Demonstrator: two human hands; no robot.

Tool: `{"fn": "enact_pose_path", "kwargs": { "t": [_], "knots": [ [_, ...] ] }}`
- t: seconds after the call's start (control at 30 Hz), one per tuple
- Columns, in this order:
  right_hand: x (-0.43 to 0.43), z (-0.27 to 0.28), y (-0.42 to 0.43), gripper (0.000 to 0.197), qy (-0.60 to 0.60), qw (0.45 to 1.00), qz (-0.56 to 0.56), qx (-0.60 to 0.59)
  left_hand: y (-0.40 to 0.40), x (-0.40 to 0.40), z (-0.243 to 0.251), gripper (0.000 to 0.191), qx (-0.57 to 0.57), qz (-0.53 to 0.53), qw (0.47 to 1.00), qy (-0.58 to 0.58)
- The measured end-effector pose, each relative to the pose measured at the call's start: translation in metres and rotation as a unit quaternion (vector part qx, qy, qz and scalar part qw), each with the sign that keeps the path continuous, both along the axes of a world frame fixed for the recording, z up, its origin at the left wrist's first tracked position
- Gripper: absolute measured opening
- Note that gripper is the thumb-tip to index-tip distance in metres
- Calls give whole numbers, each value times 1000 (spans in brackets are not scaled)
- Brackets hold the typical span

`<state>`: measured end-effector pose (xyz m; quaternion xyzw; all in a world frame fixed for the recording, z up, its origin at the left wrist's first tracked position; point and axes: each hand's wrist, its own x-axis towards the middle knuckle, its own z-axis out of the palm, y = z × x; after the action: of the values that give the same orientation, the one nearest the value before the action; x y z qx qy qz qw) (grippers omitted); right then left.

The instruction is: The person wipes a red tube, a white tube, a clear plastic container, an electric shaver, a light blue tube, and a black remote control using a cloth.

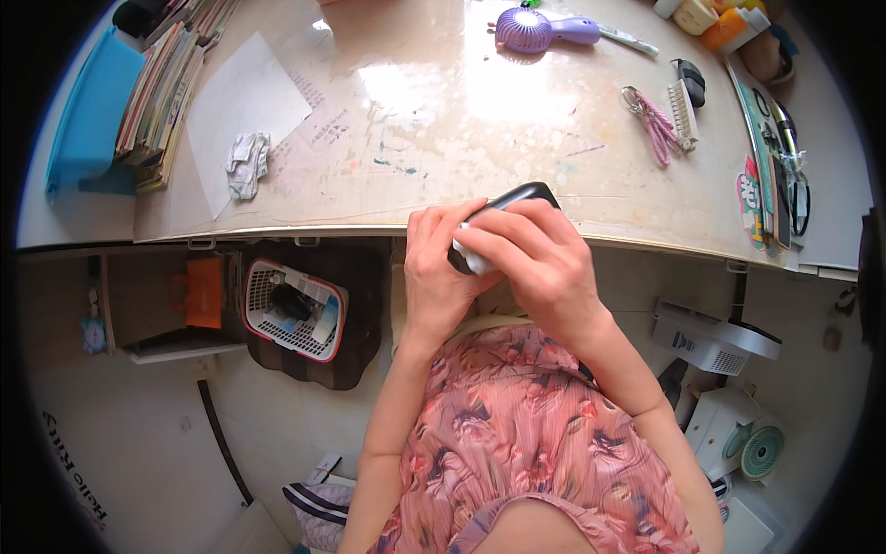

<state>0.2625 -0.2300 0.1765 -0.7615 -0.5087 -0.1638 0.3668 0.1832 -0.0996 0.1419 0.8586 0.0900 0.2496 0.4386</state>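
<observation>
My left hand grips a black, glossy object with rounded corners, just at the front edge of the desk. What the object is, I cannot tell, because my fingers cover most of it. With bent fingers, my right hand pinches a small white wad, perhaps tissue or cloth, against the near part of that object. A crumpled grey-white cloth lies to the left on a sheet of white paper.
A purple handheld fan lies at the back of the desk. To the right are a pink cord keychain and a white brush. Books stand at left by a blue holder. Below the desk sits a white basket.
</observation>
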Motion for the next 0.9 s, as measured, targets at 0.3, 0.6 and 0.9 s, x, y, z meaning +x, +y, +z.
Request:
{"fn": "enact_pose_path", "kwargs": {
  "t": [0.3,0.6,0.9],
  "knots": [
    [-2,14,-22,31,-6,992,58,-114,4,-3,-1,60,-22,4,1000,22],
    [-8,7,-28,31,39,988,91,-117,9,-5,-2,57,-14,-15,1000,19],
    [9,-5,-35,45,139,989,-47,9,4,-6,34,68,-148,-64,975,155]
  ]
}}
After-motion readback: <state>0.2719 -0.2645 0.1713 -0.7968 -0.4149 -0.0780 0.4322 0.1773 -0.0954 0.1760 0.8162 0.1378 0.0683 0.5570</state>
